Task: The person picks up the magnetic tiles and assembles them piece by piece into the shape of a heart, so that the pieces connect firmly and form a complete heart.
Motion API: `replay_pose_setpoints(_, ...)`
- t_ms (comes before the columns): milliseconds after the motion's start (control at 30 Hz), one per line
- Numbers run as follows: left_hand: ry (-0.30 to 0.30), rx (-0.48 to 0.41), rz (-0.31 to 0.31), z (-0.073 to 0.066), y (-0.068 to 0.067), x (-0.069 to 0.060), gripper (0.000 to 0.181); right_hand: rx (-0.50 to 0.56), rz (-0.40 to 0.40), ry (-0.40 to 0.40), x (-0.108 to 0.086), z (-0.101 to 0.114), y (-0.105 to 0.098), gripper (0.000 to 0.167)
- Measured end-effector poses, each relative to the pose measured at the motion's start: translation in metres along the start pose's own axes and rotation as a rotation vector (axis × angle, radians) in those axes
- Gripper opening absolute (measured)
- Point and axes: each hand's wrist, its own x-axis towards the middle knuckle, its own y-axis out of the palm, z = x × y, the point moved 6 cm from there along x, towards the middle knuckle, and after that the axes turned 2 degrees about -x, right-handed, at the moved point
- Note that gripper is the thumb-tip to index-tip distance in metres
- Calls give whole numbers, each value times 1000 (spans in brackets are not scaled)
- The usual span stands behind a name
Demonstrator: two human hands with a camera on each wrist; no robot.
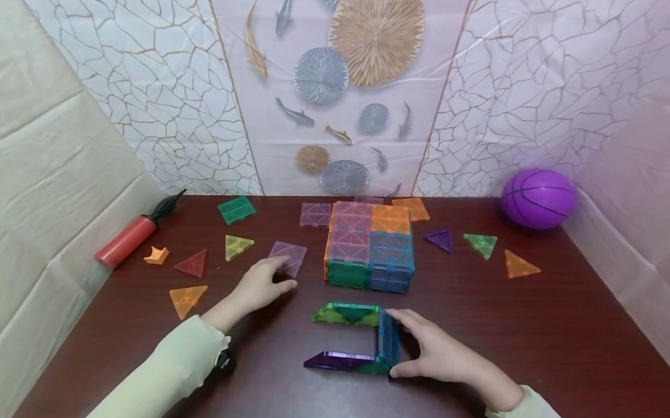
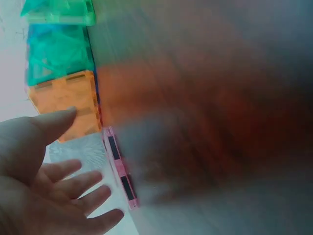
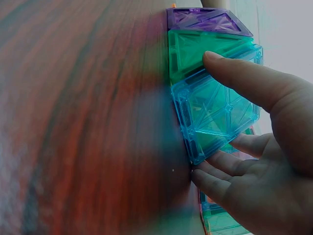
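Note:
My right hand (image 1: 441,351) holds a standing blue square magnetic tile (image 1: 388,339) at its two ends, thumb at the near end and fingers at the far end. Joined to this tile are two upright walls reaching left: a green and lime wall (image 1: 346,313) behind, and a purple and green wall (image 1: 342,361) in front. Left of them, my left hand (image 1: 260,285) reaches to a flat purple square tile (image 1: 293,258), fingers loosely spread over its near left side. Whether the fingertips touch it, I cannot tell. In the left wrist view that tile (image 2: 119,169) looks pink and lies just past the fingers.
A block of coloured tiles (image 1: 349,275) stands behind the walls. Loose triangles, such as a yellow one (image 1: 236,247) and an orange one (image 1: 519,265), lie on both sides. A red pump (image 1: 126,240) lies left; a purple ball (image 1: 539,199) sits at the back right.

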Motion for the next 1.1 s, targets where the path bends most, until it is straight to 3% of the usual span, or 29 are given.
replay_pose_setpoints(167, -62, -63, -23, 8, 0, 18, 78, -1, -6, -4, 0, 0, 1, 91)
replay_pose_setpoints(367, -130, -59, 63, 18, 4, 35, 94, -2, -11, -21, 1, 2, 1, 91)
replay_pose_setpoints(567, -40, 18, 193, 18, 3, 41, 95, 7, -3, -11, 0, 2, 2, 91)
replay_pose_setpoints(867, 15, 103, 248, 18, -3, 40, 87, 1, -7, -12, -1, 1, 1, 91)
replay_pose_setpoints(1100, 60, 113, 349, 17, -8, 40, 82, 0, -7, -1, 0, 0, 0, 91)
